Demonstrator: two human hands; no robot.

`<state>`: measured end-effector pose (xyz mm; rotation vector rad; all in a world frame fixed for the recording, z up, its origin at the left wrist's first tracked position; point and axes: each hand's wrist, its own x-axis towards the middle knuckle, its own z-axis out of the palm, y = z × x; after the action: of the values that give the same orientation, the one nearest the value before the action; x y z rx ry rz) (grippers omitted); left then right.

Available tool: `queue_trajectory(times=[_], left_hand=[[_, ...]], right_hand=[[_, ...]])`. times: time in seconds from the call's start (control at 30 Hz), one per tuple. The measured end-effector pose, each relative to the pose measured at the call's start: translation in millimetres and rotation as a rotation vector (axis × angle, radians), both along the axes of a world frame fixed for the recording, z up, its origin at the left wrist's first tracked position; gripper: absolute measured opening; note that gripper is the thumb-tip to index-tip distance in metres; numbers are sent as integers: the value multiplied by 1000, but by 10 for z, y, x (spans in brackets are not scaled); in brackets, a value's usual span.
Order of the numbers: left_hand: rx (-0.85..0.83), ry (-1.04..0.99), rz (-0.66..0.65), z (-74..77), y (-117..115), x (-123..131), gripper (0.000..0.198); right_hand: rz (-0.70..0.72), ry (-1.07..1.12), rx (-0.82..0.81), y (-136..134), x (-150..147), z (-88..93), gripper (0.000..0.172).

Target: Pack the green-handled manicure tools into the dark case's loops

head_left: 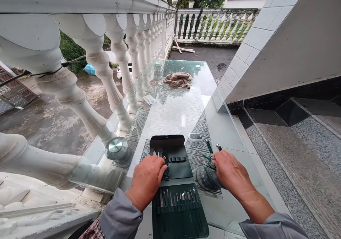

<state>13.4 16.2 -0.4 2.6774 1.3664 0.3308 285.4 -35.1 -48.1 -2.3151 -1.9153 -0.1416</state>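
Observation:
A dark green roll-out manicure case [173, 210] lies open on the glass table top [229, 132], with several slim steel tools in its lower pocket row. My left hand [146, 180] rests on the case's upper flap, its fingertips over a small dark nail tool [165, 171]. My right hand [230, 169] is to the right of the case, fingers coming down on green-handled scissors [206, 158]. Under that hand sits a round grey object [206, 178]. Beyond the fingertips lie a small steel nail clipper [218, 147] and a green-handled tool [209, 146].
A pale oval object [195, 137] lies near the tools. A round metal-topped container [117, 150] stands at the table's left edge. Farther off are a brown crumpled cloth [177, 80] and a small card [148, 99]. White balusters [117, 43] run along the left side, and stone steps [293, 153] lie to the right.

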Motion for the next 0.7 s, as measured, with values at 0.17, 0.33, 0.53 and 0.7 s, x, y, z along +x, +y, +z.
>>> queue_trajectory(times=[0.17,0.33,0.53,0.7], left_hand=[[-3,-4,6,4,0,2,11],[-28,0,13,20,-10,1,11],[-53,34,26,22,-14,8,11],[-91,85,45,15,-17,5,6]], right_hand=[[-18,102,-14,-6,7,0,16],[5,390,143,-13,-10,138,16],[245,599,158,-99,-371,243,19],[278,510,110,-206,-619,118,19]])
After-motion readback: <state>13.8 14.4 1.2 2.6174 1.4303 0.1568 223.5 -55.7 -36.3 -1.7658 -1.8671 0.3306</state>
